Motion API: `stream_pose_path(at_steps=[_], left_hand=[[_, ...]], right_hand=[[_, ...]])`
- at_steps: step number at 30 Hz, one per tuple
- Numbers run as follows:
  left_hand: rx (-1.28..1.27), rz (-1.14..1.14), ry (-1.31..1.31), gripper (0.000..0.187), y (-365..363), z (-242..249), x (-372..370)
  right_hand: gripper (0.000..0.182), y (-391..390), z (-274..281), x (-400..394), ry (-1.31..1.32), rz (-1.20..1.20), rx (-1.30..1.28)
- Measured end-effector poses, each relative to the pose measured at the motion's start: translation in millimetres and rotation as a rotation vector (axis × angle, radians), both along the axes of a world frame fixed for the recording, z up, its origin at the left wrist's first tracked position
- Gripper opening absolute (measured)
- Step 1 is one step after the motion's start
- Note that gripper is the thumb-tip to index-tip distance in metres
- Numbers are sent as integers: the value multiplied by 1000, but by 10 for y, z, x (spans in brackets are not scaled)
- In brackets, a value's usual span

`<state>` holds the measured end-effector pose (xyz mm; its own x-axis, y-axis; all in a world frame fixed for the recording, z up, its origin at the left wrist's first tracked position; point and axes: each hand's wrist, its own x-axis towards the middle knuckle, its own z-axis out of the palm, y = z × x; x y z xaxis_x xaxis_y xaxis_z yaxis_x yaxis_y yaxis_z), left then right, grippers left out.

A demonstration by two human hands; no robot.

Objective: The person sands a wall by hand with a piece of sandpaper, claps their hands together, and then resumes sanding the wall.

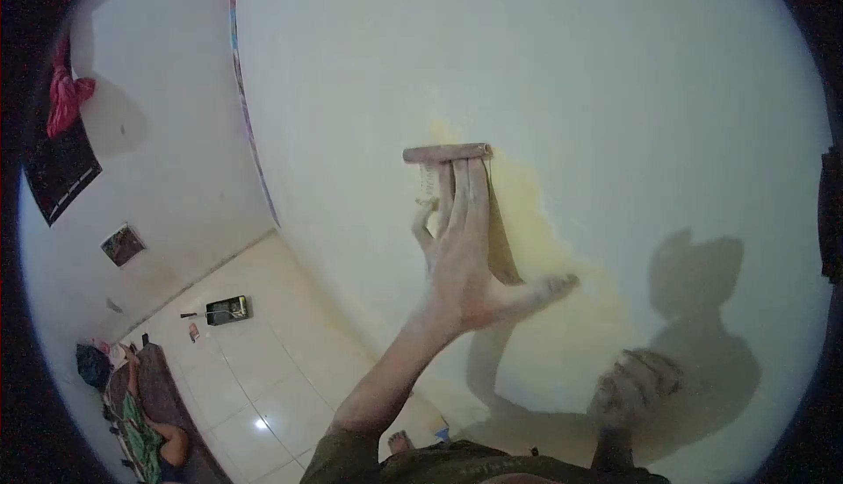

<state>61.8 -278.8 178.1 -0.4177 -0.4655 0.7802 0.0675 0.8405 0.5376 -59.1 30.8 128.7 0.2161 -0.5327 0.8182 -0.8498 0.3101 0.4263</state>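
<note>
1. The left hand [465, 260] lies flat against the wall [615, 71], fingers stretched upward and thumb spread out to the right, pressing a sanding block [446, 152] that sits crosswise at its fingertips.
2. The block rests at the top edge of a yellowish patch [562, 308] on the wall, above and left of the patch's middle.
3. The right hand [634, 387] is low against the wall, below the patch, with fingers curled in; I cannot tell whether it holds anything.
4. To work this well, I would keep the block flat under even fingertip pressure so that no edge digs in.
5. Strokes look best kept short and overlapping, feathered out past the patch's border into the pale paint.
6. The lower hand seems a useful brace for balance.
7. Behind, a dark tray [226, 310] lies on the tiled floor [263, 379], and a person lies on a mattress [158, 387].
</note>
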Motion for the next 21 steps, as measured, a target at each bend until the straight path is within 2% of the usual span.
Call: stream_pose_path(at_steps=[2, 3, 6, 7, 10, 11, 14, 15, 18, 21], left_hand=[[-27, 50, 10, 140, -186, 46, -27], [54, 73, -61, 139, -357, 186, 26], [-1, 83, -5, 139, -433, 411, 72], [-79, 98, 0, 139, -293, 291, 60], [-38, -20, 28, 138, -86, 32, 34], [-110, 155, -36, 140, -201, 114, 33], [134, 85, 29, 145, -735, 490, -74], [-21, 268, -64, 149, -706, 489, -72], [-80, 157, -117, 146, -134, 152, -1], [-100, 203, -69, 144, -320, 322, -36]], right_hand=[[14, -52, 37, 144, -12, -25, -18], [16, -46, 69, 187, -14, -37, -23], [13, 41, 13, 154, -57, -56, -28], [13, 55, 12, 154, -65, -47, -25], [12, 29, -37, 155, -95, -46, -23], [12, 78, -31, 146, -101, -62, 0], [10, 103, 60, 131, -96, -54, 52], [10, 87, 72, 129, -89, -44, 53], [9, 55, 2, -51, -10, 71, -45], [10, 148, -100, -21, -99, -35, 2]])
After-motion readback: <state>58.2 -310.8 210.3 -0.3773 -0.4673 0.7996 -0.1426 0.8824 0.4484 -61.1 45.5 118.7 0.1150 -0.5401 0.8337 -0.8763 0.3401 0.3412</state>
